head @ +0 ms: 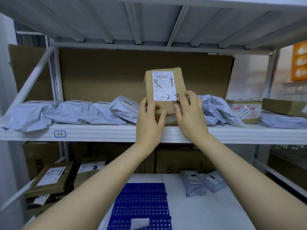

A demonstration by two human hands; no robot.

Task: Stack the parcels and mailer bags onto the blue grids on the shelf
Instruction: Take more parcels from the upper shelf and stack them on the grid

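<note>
Forearms (103, 183) stretch upward; fingers (191, 95) of left hand (150, 120) and right hand (191, 117) grasp upright parcel (164, 87) on shelf (99, 131).

Box (164, 90) upright on upper shelf (99, 131), mailer bags (69, 112) left and right of it, cardboard sheet (108, 72) behind, grid (142, 203) on lower shelf, nearer, two bags (192, 183) right of grid

A parcel storeroom or courier depot; white metal racking (166, 132) fills the frame, its middle shelf lined with grey mailer bags (66, 112) and labelled cardboard parcels (244, 112); a handwritten bin tag (60, 133) marks the shelf edge at left; more brown cartons (49, 180) crowd the lower left.
</note>
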